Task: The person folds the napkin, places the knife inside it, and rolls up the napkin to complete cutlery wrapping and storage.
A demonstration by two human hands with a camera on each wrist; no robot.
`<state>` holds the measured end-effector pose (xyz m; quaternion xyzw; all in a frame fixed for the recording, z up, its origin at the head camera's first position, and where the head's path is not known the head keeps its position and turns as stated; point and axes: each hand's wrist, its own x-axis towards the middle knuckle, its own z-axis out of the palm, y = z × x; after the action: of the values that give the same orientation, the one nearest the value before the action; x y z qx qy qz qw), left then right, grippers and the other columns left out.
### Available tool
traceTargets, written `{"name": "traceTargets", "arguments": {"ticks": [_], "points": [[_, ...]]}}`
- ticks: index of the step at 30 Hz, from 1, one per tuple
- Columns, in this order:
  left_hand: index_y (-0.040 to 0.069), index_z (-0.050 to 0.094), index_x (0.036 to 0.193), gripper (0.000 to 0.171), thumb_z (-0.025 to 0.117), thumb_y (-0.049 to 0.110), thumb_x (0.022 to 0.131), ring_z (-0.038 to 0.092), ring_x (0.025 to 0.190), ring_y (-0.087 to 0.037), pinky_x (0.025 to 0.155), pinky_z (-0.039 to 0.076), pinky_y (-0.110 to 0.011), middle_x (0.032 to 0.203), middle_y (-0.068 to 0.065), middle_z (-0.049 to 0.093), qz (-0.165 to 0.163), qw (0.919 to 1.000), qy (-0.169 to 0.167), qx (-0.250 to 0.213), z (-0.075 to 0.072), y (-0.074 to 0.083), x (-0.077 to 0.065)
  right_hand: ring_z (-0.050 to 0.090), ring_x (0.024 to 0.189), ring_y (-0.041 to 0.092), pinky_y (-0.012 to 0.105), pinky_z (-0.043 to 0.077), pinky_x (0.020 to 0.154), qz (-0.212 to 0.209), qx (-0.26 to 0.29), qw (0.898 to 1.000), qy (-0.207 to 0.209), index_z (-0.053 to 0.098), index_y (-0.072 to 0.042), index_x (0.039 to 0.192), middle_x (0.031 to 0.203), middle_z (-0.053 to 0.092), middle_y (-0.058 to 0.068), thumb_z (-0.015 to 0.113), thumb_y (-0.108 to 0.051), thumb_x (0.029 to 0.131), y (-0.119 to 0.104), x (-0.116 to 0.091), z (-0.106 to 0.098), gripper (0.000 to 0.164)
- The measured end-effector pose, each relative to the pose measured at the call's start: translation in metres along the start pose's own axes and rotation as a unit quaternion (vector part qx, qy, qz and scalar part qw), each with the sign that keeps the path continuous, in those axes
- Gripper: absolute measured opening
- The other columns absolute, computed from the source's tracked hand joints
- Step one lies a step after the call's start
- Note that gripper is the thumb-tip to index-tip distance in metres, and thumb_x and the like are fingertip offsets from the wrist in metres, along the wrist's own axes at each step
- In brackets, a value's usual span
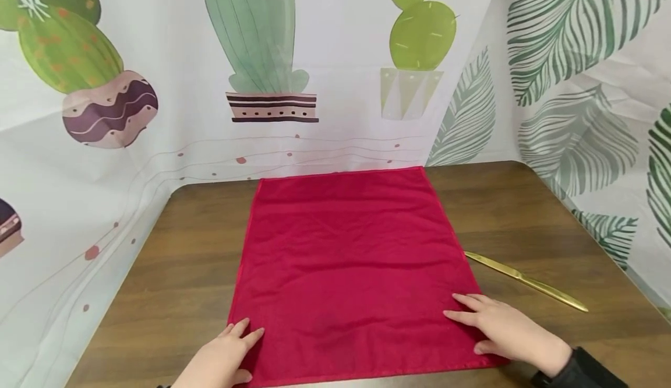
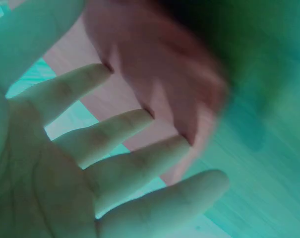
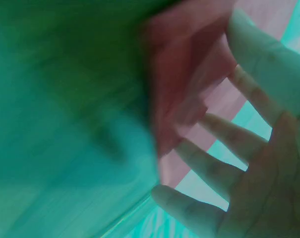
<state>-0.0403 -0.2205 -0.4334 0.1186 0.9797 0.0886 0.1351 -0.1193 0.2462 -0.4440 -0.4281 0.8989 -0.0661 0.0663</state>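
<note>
A red cloth (image 1: 346, 265) with a hemmed border lies spread flat on the wooden table, with light wrinkles across it. At its near left corner, my left hand (image 1: 222, 356) rests with fingers spread on the cloth. My right hand (image 1: 503, 327) lies over the near right part, its fingers extended and touching the fabric. In the left wrist view the palm and straight fingers of the left hand (image 2: 65, 168) show against the cloth (image 2: 154, 64). The right wrist view likewise has the right hand (image 3: 264, 173) with its fingers spread beside the cloth (image 3: 174, 74).
A gold table knife (image 1: 524, 278) lies diagonally on the table (image 1: 173, 260) to the right of the cloth, one end at the cloth's edge. Behind stands a white backdrop (image 1: 346, 38) printed with cacti; leaf prints (image 1: 576, 131) cover the right side.
</note>
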Motion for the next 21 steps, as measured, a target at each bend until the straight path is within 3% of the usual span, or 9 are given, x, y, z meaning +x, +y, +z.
{"name": "traceTargets", "arguments": {"ticks": [5,9,13,17,21], "points": [[0.003,0.058,0.111,0.063,0.081,0.02,0.055,0.047,0.101,-0.045,0.07,0.046,-0.049,0.115,-0.021,0.049,-0.02,0.9997,0.013,0.007,0.0,-0.012,-0.012,0.051,0.097,0.034,0.039,0.047,0.069,0.002,-0.011,0.999,0.036,0.061,-0.015,0.112,0.113,0.054,0.018,0.079,-0.018,0.058,0.014,-0.024,0.004,0.058],[0.004,0.06,0.109,0.061,0.081,0.022,0.054,0.049,0.095,-0.042,0.061,0.047,-0.046,0.112,-0.017,0.05,-0.017,0.9993,0.021,0.026,0.002,-0.017,-0.019,0.052,0.094,0.032,0.036,0.048,0.065,0.005,-0.013,0.999,0.051,0.063,-0.016,0.109,0.111,0.055,0.017,0.078,-0.018,0.058,0.018,-0.032,0.007,0.054],[0.003,0.06,0.1,0.052,0.079,0.016,0.054,0.051,0.084,-0.034,0.054,0.046,-0.042,0.101,-0.012,0.051,0.03,0.9959,0.031,0.08,0.005,-0.017,-0.021,0.053,0.093,0.032,0.037,0.047,0.065,0.013,-0.013,0.999,0.048,0.064,-0.015,0.107,0.11,0.056,0.016,0.078,-0.02,0.058,0.018,-0.034,0.005,0.052],[0.007,0.054,0.086,0.041,0.072,0.003,0.05,0.046,0.063,-0.024,0.044,0.041,-0.037,0.084,-0.005,0.045,0.093,0.9831,0.08,0.136,0.008,-0.014,-0.019,0.053,0.094,0.034,0.041,0.047,0.066,0.047,0.01,0.999,0.011,0.064,-0.011,0.105,0.11,0.055,0.018,0.077,-0.025,0.06,0.015,-0.031,0.002,0.049],[0.01,0.048,0.082,0.035,0.065,-0.001,0.053,0.04,0.051,-0.02,0.038,0.036,-0.034,0.077,-0.003,0.038,0.106,0.9757,0.108,0.159,0.011,-0.012,-0.019,0.054,0.093,0.035,0.044,0.046,0.066,0.064,0.016,0.998,0.006,0.064,-0.008,0.102,0.107,0.055,0.018,0.076,-0.028,0.061,0.009,-0.025,0.0,0.046]]}}
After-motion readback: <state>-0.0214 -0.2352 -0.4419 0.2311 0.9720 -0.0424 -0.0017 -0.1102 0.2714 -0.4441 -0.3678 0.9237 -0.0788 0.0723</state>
